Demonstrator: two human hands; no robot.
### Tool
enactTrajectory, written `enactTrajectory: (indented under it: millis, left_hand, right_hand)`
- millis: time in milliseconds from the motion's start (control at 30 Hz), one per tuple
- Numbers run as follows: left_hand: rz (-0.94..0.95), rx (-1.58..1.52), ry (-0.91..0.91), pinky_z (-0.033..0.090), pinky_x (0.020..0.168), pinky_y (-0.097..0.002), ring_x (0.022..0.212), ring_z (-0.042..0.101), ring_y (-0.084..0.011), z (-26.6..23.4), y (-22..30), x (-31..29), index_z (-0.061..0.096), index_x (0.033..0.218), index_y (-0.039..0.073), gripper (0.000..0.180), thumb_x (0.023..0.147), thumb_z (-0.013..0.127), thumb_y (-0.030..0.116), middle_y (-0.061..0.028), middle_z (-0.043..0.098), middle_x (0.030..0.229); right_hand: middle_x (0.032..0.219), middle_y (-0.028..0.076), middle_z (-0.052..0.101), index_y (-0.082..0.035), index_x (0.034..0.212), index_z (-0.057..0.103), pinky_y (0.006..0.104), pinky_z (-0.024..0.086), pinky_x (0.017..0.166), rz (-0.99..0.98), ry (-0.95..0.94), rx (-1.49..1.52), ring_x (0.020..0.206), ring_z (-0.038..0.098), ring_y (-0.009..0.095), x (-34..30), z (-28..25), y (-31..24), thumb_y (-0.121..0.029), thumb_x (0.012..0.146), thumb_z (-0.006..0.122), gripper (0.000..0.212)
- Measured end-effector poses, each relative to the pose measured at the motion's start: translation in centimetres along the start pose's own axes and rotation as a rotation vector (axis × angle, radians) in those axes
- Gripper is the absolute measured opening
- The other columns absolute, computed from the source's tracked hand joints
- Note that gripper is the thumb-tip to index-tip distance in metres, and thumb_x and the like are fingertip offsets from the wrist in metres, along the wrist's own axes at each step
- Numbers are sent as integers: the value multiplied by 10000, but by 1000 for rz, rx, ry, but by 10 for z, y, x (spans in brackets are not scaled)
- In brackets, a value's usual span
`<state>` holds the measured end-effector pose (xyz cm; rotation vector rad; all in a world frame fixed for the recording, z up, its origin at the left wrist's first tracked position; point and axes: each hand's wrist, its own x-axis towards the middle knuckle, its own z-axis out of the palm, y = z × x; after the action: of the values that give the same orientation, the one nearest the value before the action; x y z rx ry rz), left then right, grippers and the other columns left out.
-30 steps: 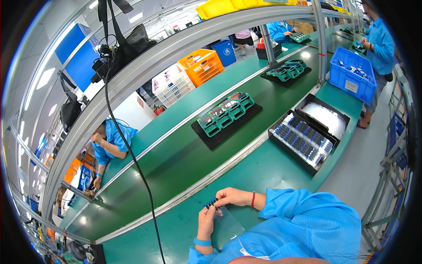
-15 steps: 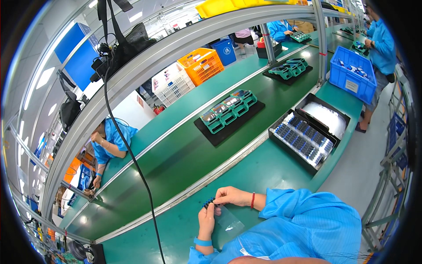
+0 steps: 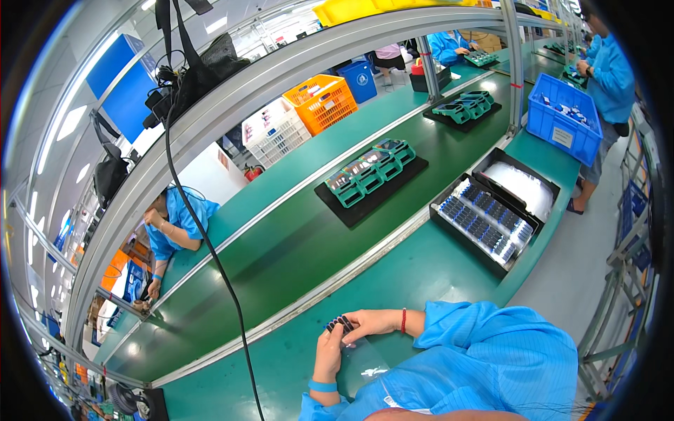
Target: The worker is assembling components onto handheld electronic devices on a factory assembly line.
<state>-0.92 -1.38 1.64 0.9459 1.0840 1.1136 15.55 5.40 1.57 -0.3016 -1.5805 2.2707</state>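
In front of my body, both hands are closed on a short row of small dark parts (image 3: 338, 324), too small to name. My left hand (image 3: 328, 358) grips the row from below and the left. My right hand (image 3: 371, 324) comes in from the right, thumb and fingers at the row's right end. A clear plastic bag (image 3: 365, 356) lies just below, between my hands and my blue sleeve; whether a finger touches it I cannot tell. To the right, a black box (image 3: 505, 266) holds lined-up rows of dark and blue parts.
Beyond the bench edge, a green belt (image 3: 281, 281) carries black mats with green frames (image 3: 372, 172). A blue bin (image 3: 562, 133) stands at the far right. A black cable (image 3: 225, 281) hangs down at the left. Co-workers in blue sit or stand across the belt and at the right.
The row in my hands has been turned, and its pale pinkish ends now show. My right fingers have lowered slightly. On the belt, the green frames have shifted slightly to the right.
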Motion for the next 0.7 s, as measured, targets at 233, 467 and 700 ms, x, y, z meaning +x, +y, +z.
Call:
enactTrajectory:
  millis: [233, 467, 700]
  left_hand:
    - [1, 49, 27, 493, 586, -248, 708, 592, -137, 3, 1, 2, 584, 1011, -14, 289, 938, 497, 251, -78, 633, 901]
    - [-7, 76, 20, 496, 587, -250, 710, 596, -142, 4, 0, -2, 589, 1003, -15, 284, 939, 492, 244, -79, 636, 892]
    - [10, 95, 16, 505, 587, -249, 732, 604, -148, 6, 2, -2, 592, 1018, -16, 287, 941, 484, 239, -82, 637, 907]
  right_hand:
    - [847, 8, 595, -43, 1057, 539, 237, 447, 737, -14, 34, -58, 782, 541, 81, 4, -4, 6, -108, 871, 589, 203]
    - [831, 6, 595, -47, 1056, 537, 240, 445, 743, 7, 37, -64, 777, 542, 84, 2, -1, 6, -119, 879, 579, 196]
    - [826, 0, 599, -46, 1068, 542, 241, 438, 772, 4, 43, -93, 786, 538, 83, 1, -2, 5, -147, 884, 584, 214]
